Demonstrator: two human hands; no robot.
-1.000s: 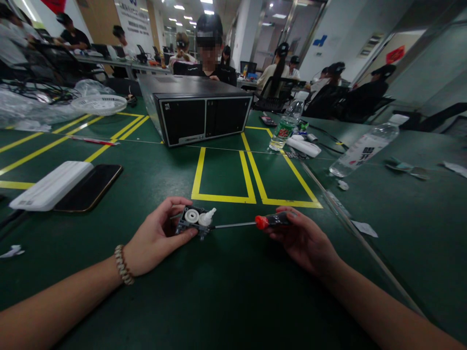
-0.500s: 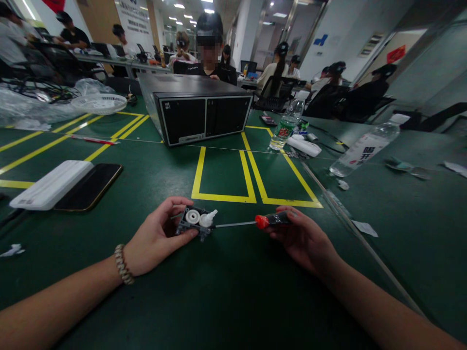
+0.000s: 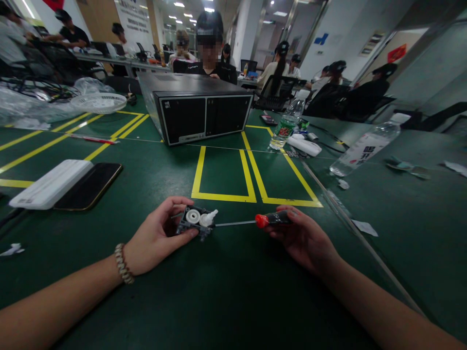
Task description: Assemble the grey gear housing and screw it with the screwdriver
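My left hand [image 3: 160, 233], with a braided bracelet at the wrist, grips a small dark grey gearbox [image 3: 186, 225] between thumb and fingers. Two white gears show on its upper face, and the right one carries a white peg that sticks up. From the right, my right hand [image 3: 301, 236] is wrapped round the black and red handle of a screwdriver [image 3: 261, 221]. The thin shaft points left, and its tip meets the gearbox's right side. Exactly where the tip sits is too small to make out.
A black computer case [image 3: 204, 114] lies across the green table [image 3: 233, 301]. To the left are a phone [image 3: 89, 187], a white box [image 3: 53, 183] and a white basket [image 3: 99, 103]. Two water bottles [image 3: 368, 146] stand right. People sit behind.
Almost nothing differs. Both hands, the gearbox and the screwdriver keep their places, and the tip stays against the gearbox's side.
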